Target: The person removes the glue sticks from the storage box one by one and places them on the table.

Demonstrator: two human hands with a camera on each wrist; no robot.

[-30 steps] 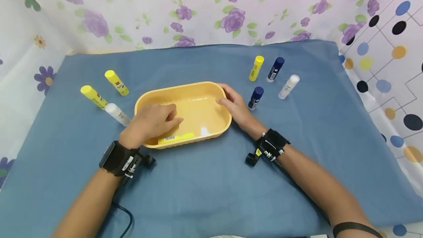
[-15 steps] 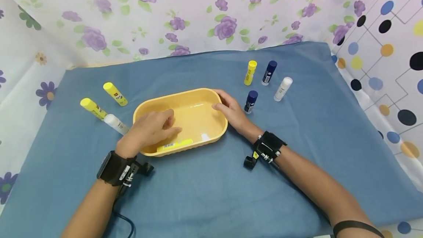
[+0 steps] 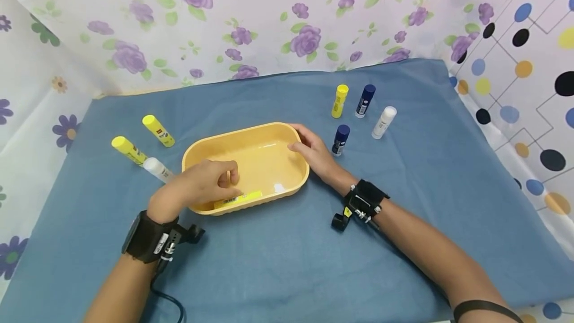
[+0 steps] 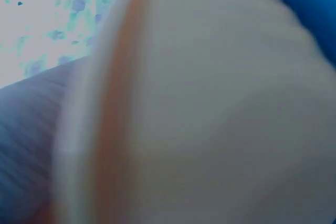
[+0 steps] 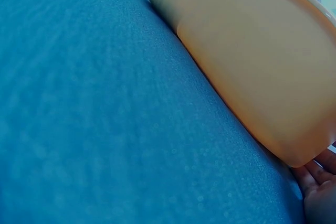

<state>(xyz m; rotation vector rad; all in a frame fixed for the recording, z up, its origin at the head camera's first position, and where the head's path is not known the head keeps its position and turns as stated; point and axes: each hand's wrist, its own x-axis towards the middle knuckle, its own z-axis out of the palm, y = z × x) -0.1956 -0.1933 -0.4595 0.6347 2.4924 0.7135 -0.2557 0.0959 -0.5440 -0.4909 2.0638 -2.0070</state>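
A yellow oblong plastic tray (image 3: pixel 264 161) lies on the blue cloth, with a yellow glue stick (image 3: pixel 251 196) along its near inner wall. My left hand (image 3: pixel 202 183) reaches over the tray's left end. Its fingers are loosely bent, the thumb apart from them and overlapping the glue stick in the head view. Around the tray's right end my right hand (image 3: pixel 316 153) grips the rim, thumb inside and fingers outside. The tray's blurred outer wall (image 4: pixel 220 93) fills most of the left wrist view. In the right wrist view, fingers (image 5: pixel 320 174) touch the tray's end.
Left of the tray stand two yellow glue sticks (image 3: pixel 154 131) and a white glue stick (image 3: pixel 158 169). To the right stand a yellow glue stick (image 3: pixel 339 101), two navy ones (image 3: pixel 341 139) and a white one (image 3: pixel 383 122). A floral curtain (image 3: pixel 269 24) hangs behind.
My left hand has drawn slightly toward me inside the tray, its thumb now over the glue stick lying there. The right hand keeps its grip. The head view has shifted a little.
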